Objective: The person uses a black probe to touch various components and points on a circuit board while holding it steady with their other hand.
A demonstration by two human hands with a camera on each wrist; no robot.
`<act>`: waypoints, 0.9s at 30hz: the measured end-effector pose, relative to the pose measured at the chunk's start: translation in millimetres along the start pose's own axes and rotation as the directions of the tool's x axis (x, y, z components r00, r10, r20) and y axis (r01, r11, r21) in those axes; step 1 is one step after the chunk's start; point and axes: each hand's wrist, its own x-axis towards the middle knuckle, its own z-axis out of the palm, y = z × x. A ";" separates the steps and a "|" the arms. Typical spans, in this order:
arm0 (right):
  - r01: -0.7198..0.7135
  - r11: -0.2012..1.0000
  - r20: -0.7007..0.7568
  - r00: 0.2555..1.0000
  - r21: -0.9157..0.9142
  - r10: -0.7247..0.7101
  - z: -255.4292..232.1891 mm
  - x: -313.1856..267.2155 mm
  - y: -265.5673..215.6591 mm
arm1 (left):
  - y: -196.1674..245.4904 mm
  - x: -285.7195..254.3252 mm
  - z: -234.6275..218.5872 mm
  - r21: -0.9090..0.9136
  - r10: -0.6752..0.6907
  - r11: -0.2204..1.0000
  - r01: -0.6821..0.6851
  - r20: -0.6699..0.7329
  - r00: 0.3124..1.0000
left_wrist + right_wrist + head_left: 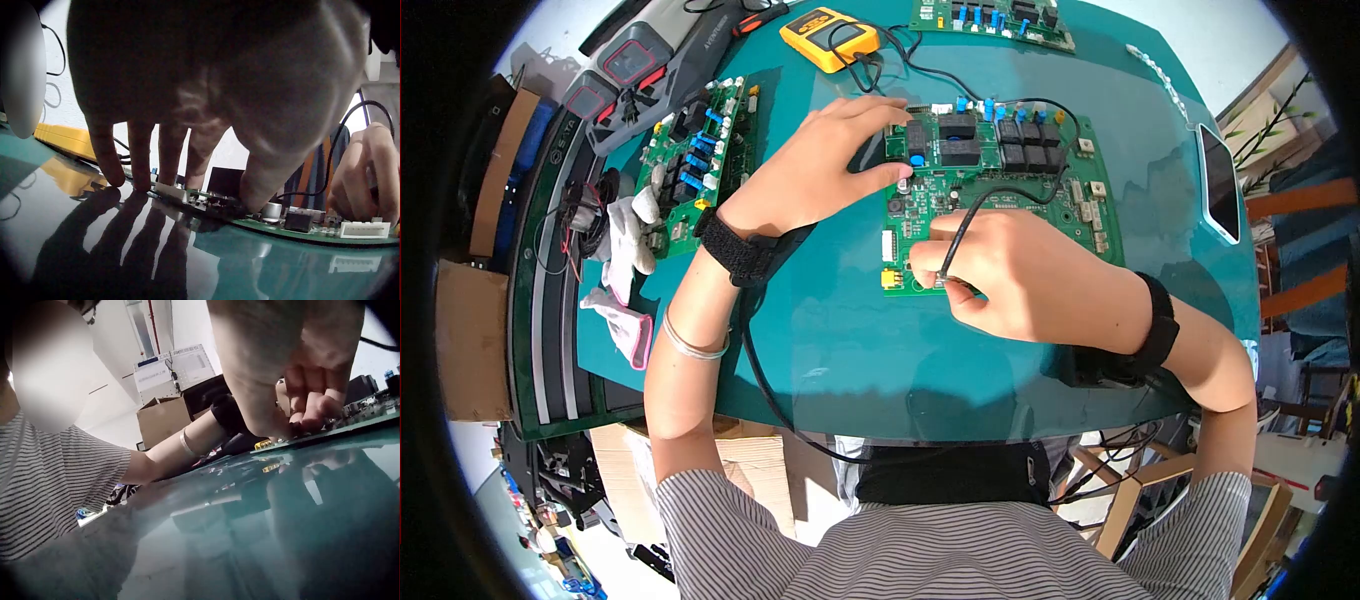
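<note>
The surface [840, 370] is a green tabletop and carries all boards and instruments; a cardboard box [164, 424] with its flaps raised stands beyond it in the right wrist view; the contents of the box are hidden.

The main circuit board [970, 182] lies flat at the middle of the surface, under both hands; a second circuit board [695, 165], with black blocks and blue components, lies to its left; a third circuit board [990, 22] lies at the far edge and is cut off by the frame.

Left hand [820, 160]: grip spread, fingers nearly straight and pointing down; the thumb tip touches the main circuit board and the fingertips stand at its upper left edge. Right hand [1030, 270]: grip closed, fingers curled; thumb and fingers pinch the end of a black cable [972, 218] above the lower left part of the main circuit board; the exact contact point is covered by the fingers.

White gloves [625, 250] lie beside the second circuit board; a yellow meter [830, 40] with black leads lies at the far side; a phone [1220, 180] lies near the right edge; a beaded strap [1162, 82] extends beyond it.
</note>
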 end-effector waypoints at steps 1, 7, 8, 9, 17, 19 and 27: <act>-0.002 1.000 -0.002 1.000 0.000 0.002 -0.1 -0.4 -0.5 | 0.8 0.0 -0.1 0.006 -0.001 1.000 0.001 0.000 1.000; 0.076 0.993 -0.042 0.996 -0.093 -0.081 3.6 -3.1 -3.0 | 1.9 0.7 -1.1 0.009 -0.003 1.000 0.003 0.002 1.000; 0.050 0.994 -0.012 0.999 -0.101 -0.051 1.6 -2.4 -6.3 | 2.1 0.6 -1.1 0.009 -0.001 1.000 0.001 0.002 1.000; 0.023 0.994 0.017 1.000 -0.110 -0.021 0.5 -2.1 -8.5 | 2.2 0.6 -1.1 0.004 -0.004 1.000 0.004 0.002 1.000; -0.011 0.982 0.029 0.999 -0.190 0.016 -2.4 -8.2 -13.4 | 2.7 2.0 0.6 -0.002 0.003 1.000 -0.003 -0.013 1.000; -0.014 0.975 0.067 0.997 -0.222 0.029 -6.9 -7.8 -12.3 | 3.2 3.3 0.5 -0.011 -0.004 1.000 0.003 -0.040 0.999; -0.018 0.923 0.132 0.988 -0.385 0.074 -34.5 -0.6 14.7 | -1.7 -0.6 0.3 0.059 -0.154 0.985 0.165 -0.156 0.976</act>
